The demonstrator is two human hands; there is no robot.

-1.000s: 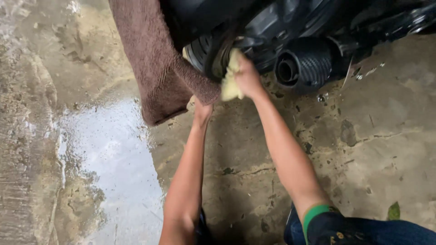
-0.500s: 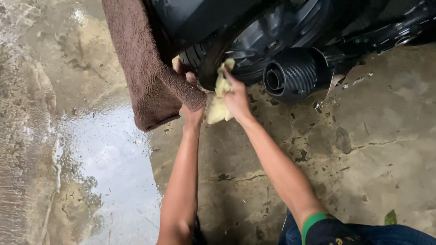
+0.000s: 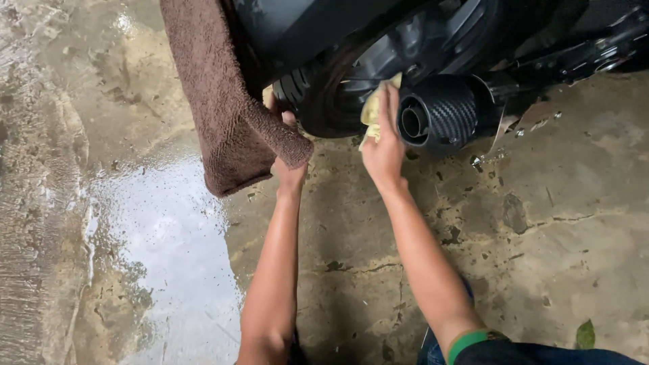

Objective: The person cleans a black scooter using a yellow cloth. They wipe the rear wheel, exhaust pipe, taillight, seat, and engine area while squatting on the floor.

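Overhead, two bare hands work at a black motorcycle's rear wheel [image 3: 324, 101].
Right hand [image 3: 384, 150] presses a yellow cloth [image 3: 372, 111] against the wheel beside the exhaust muffler [image 3: 439, 111]; left hand [image 3: 287, 145] grips the tyre, partly behind a hanging brown towel [image 3: 223, 108], above wet concrete floor [image 3: 162, 257].

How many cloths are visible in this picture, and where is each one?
2. A brown towel hangs off the vehicle, over the left hand. A yellow cloth is pressed by the right hand against the wheel, beside the exhaust pipe. Others may be hidden.
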